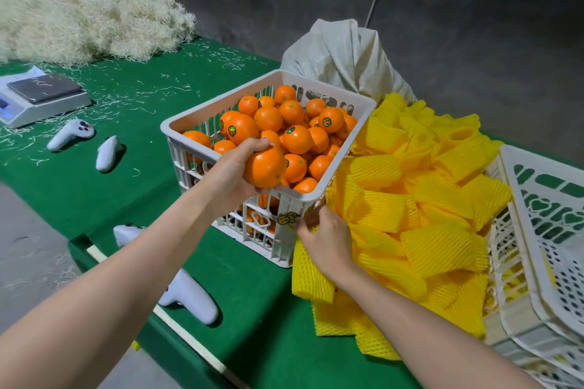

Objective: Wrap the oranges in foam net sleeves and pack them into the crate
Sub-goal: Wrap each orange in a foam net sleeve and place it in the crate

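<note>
The left hand (pixel 234 174) held one orange (pixel 264 167) just above the near rim of the crate (pixel 271 76), fingers and thumb curled round it. The fruit was round, with no long axis to give, and I could not tell which way its stem pointed. More than twenty oranges showed heaped in that crate, too many for a sure count. The right hand (pixel 327 240), by the crate's near right corner, pinched the top of one yellow sleeve (pixel 311 281). The sleeve was flattened, its long axis running from the fingers back toward the person, its open far end nearest the table's edge. Beside it lay a pile of sleeves (pixel 436 215), dozens deep and pointing every way. On the green table (pixel 252 294) lay four white controllers (pixel 71 134), one scale (pixel 41 98) and a heap of pale shred (pixel 79 19). One sack (pixel 344 54) stood behind the crate, and a stack of at least three empty crates (pixel 537 230) leaned at the right.
</note>
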`<action>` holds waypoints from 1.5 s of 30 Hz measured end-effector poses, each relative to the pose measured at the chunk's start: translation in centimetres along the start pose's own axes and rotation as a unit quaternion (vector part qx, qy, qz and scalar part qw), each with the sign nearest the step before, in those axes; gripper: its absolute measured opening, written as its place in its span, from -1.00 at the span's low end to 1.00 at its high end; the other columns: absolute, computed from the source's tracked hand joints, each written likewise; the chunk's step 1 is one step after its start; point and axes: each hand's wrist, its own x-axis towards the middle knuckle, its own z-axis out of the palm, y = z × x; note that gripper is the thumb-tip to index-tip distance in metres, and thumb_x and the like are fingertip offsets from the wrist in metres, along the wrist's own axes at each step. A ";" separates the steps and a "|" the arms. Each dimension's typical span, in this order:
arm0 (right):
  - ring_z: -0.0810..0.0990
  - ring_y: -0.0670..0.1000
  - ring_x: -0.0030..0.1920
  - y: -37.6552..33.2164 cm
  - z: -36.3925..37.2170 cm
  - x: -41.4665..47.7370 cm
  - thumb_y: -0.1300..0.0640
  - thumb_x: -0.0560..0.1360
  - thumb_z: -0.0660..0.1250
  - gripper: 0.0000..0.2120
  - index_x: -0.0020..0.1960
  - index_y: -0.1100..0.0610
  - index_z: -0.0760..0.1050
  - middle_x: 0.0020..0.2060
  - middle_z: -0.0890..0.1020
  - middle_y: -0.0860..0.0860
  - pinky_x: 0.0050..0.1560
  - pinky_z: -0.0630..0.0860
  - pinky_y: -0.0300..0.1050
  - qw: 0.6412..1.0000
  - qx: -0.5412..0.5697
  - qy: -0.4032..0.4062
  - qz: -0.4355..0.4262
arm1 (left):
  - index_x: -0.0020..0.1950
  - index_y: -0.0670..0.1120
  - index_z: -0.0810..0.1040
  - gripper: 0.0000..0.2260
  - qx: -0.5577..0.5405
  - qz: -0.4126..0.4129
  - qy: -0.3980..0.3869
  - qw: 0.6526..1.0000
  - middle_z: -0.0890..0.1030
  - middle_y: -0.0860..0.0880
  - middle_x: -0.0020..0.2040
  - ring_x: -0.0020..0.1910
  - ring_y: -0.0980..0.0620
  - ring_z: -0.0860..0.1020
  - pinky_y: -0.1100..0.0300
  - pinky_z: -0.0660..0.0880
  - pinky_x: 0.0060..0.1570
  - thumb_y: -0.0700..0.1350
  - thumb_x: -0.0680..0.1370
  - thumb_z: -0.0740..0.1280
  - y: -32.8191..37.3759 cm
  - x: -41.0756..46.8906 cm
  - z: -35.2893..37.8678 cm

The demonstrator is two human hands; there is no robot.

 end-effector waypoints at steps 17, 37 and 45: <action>0.57 -0.11 -0.35 -0.4 -17.3 1.0 0.48 0.29 0.35 -0.72 -0.14 0.17 0.43 -0.32 0.62 0.05 -0.32 0.49 -0.33 0.855 0.483 -0.173 0.073 | 0.32 -0.04 0.42 -0.52 -0.126 -0.058 -0.142 0.980 0.52 -0.17 0.27 0.06 -0.21 0.59 -0.07 0.49 0.00 -0.02 0.40 0.33 -1.2 0.0 9.6; 0.47 -0.31 -0.28 6.7 -19.0 1.8 0.46 0.48 0.27 -0.95 -0.06 0.44 0.45 -0.26 0.45 -0.08 -0.27 0.34 -0.38 0.970 0.151 0.191 -0.015 | 0.32 -0.08 0.44 -0.50 -0.172 -0.078 -0.255 0.948 0.66 -0.12 0.03 -0.02 -0.06 0.64 0.08 0.58 -0.09 -0.12 0.38 0.39 -6.8 1.4 19.8; 0.29 -0.14 -0.40 5.8 -19.0 1.7 -0.11 0.49 0.18 -0.66 -0.37 0.06 0.28 -0.48 0.32 -0.14 -0.35 0.21 -0.18 0.955 0.208 0.192 0.090 | 0.37 -0.05 0.39 -0.41 -0.068 -0.024 -0.245 0.967 0.66 -0.07 0.10 0.08 -0.03 0.64 0.09 0.61 -0.06 0.09 0.37 0.37 -5.4 3.6 20.2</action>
